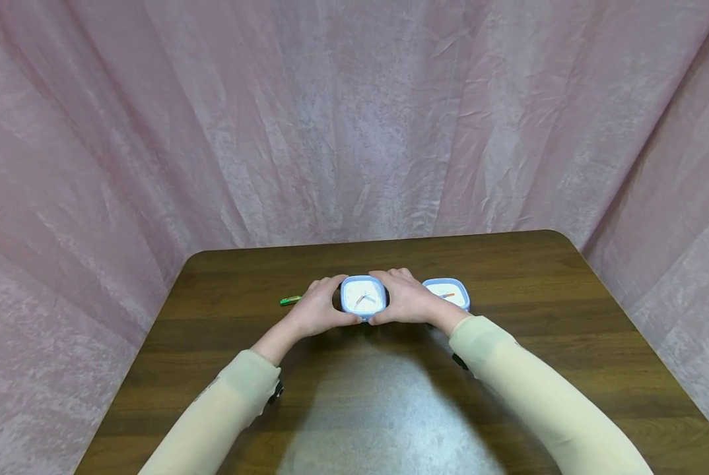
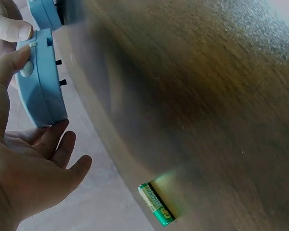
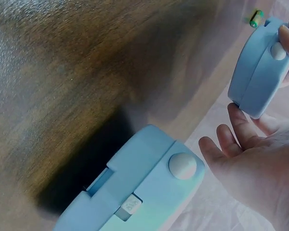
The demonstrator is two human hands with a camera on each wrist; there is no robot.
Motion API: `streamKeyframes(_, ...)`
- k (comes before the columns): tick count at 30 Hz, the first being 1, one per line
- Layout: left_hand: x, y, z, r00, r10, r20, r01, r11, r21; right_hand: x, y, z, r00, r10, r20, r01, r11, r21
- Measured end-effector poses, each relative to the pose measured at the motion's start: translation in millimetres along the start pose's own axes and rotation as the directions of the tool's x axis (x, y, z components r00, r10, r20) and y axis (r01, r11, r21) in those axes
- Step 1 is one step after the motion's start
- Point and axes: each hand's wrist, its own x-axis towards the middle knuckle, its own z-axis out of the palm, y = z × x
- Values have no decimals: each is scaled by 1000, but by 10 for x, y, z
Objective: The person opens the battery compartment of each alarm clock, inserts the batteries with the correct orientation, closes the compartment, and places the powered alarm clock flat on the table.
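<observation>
A small light-blue alarm clock (image 1: 363, 295) with a white dial is held up between both hands. My left hand (image 1: 319, 307) grips its left side, thumb at the lower edge and fingers at the top. From the other side my right hand (image 1: 408, 298) grips it the same way. Two black knobs stick out of the clock's back (image 2: 41, 79) in the left wrist view. A second light-blue alarm clock (image 1: 447, 292) with an orange hand stands just right of my right hand; its top edge (image 3: 135, 178) looms large in the right wrist view.
A green battery (image 2: 156, 204) lies on the wooden table (image 1: 224, 369), left of my left hand and near the table's far edge. Pink curtains (image 1: 354, 119) hang behind the table and at both sides.
</observation>
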Motion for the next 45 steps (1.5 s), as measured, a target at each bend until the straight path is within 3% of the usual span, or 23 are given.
streamKeyframes(14, -40, 45, -41, 999, 28, 21, -28, 1000, -3, -33, 14, 0, 998, -41, -46, 42, 999, 7)
streamKeyframes(22, -113, 42, -83, 996, 16, 84, -9, 997, -79, -49, 4, 8, 998, -23, -67, 26, 999, 34)
streamKeyframes(29, -136, -47, -138, 997, 23, 71, -13, 990, -140, -85, 9, -23, 997, 24, -79, -14, 993, 116)
streamKeyframes(40, -140, -205, -133, 998, 30, 48, -11, 934, -356, -112, 35, -66, 992, 67, -112, -26, 943, 333)
streamKeyframes(45, -122, -195, -125, 999, 16, 48, 7, 891, -454, -127, 60, -75, 993, 61, -103, -9, 894, 447)
